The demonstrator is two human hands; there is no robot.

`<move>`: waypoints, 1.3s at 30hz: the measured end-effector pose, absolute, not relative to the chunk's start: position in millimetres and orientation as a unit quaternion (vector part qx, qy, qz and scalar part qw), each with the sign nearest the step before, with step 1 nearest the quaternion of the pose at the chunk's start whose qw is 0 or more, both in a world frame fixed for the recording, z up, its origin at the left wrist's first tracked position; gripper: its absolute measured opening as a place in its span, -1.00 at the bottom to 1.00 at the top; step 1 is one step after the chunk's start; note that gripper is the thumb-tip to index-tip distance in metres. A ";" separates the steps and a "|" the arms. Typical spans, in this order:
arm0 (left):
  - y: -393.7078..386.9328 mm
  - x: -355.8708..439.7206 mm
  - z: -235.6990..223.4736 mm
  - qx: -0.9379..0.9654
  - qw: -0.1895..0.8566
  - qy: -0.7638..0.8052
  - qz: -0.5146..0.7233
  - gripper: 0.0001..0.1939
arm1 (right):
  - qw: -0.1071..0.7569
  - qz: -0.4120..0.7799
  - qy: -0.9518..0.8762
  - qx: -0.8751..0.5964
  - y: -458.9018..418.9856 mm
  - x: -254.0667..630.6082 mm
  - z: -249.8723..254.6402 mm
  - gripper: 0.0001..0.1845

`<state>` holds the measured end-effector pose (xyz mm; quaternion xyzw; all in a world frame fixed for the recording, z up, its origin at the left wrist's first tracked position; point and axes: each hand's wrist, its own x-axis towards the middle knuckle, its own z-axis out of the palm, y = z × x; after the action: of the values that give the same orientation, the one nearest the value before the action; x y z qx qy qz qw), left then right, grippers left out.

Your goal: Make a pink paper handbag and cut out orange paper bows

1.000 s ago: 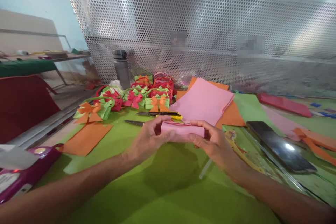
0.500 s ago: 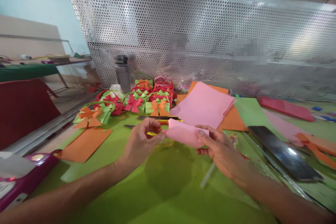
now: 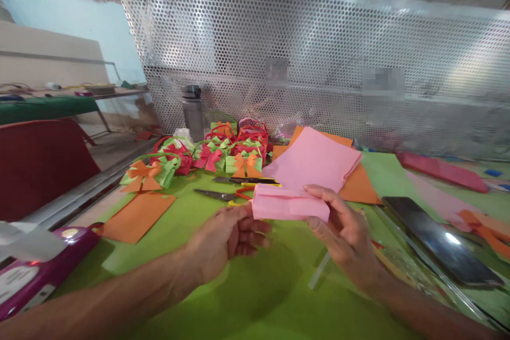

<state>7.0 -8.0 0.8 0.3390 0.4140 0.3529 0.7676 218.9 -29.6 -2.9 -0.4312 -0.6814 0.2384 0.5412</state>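
A folded pink paper piece, shaped like a small flat box with a flap along its upper side, is held above the green tabletop. My right hand pinches its right end, fingers on top and thumb below. At the left end, my left hand grips the edge near its thumb, the other fingers loosely curled beneath. Just behind the paper lie scissors with orange and yellow handles, partly hidden by it, and a black and yellow cutter knife.
Several small paper bags with bows stand at back left near a grey bottle. Pink sheets lie over orange ones. A phone lies right; a purple glue-gun-like device and orange paper sit left.
The folded pink paper has turned so that its flap and long side face me. My left hand has rotated, its fingers now lower, and the right hand has shifted slightly right.
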 end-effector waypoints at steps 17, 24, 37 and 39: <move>-11.2 3.1 17.4 0.355 0.743 0.398 0.404 -0.69 | 0.260 -0.305 -0.909 -0.113 -36.5 226.7 2.3 -0.75; -7.3 3.1 12.8 0.435 0.650 0.395 0.482 -0.70 | 0.289 -0.248 -0.903 -0.199 -37.8 222.8 -8.6 -0.69; -11.8 23.4 8.5 0.556 0.608 0.378 0.422 -0.75 | 0.258 -0.212 -0.866 -0.371 -40.6 208.7 8.4 -0.63; -11.5 25.1 7.7 0.556 0.623 0.362 0.414 -0.71 | 0.239 -0.201 -0.867 -0.390 -41.8 207.9 10.3 -0.59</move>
<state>25.1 -11.5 7.7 0.5561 0.3616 0.4141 0.6232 207.9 -41.8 10.3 -0.3898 -0.8666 -0.2005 0.2385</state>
